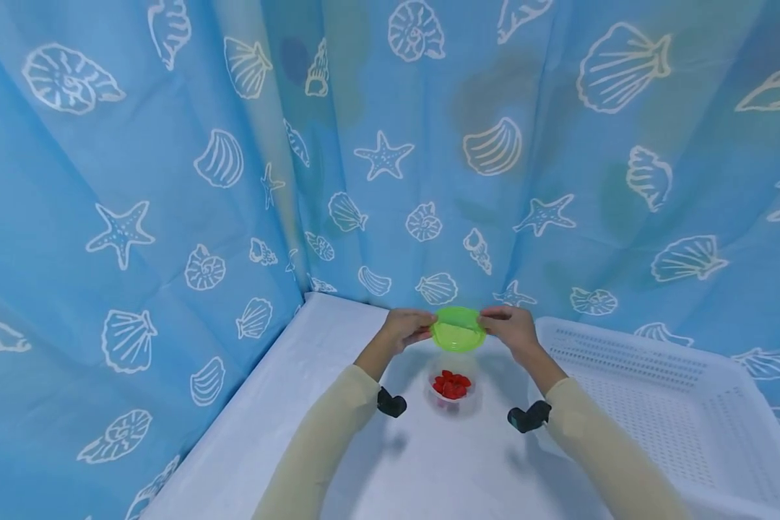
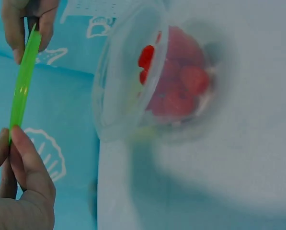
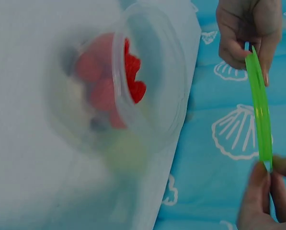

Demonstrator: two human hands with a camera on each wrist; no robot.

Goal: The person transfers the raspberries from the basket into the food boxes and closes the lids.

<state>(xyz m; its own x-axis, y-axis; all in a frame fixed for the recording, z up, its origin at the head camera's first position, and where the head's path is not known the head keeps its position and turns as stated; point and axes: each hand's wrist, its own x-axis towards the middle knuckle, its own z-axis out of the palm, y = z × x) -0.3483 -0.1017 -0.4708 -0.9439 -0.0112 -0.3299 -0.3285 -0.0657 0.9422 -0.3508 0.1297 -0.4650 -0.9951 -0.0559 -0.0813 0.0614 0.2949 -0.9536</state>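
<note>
A round green lid (image 1: 458, 329) is held up between both hands, above and behind a clear plastic bowl (image 1: 434, 394). My left hand (image 1: 404, 328) pinches its left edge between thumb and fingers. The opposite edge is pinched by my right hand (image 1: 512, 328). Inside the bowl lie several red pieces (image 1: 451, 385), perhaps strawberries; the cloudy wall blurs most of them in both wrist views. Edge-on, the lid (image 2: 24, 84) looks thin and apart from the bowl's rim (image 2: 98, 96). The same gap shows in the right wrist view between lid (image 3: 260, 110) and bowl (image 3: 178, 96).
On the right of the white table (image 1: 422, 469) stands a large white perforated basket (image 1: 747, 375), close to my right forearm. A blue shell-patterned curtain (image 1: 390, 217) hangs along the table's back and left sides. Each wrist carries a small black camera (image 1: 391, 403).
</note>
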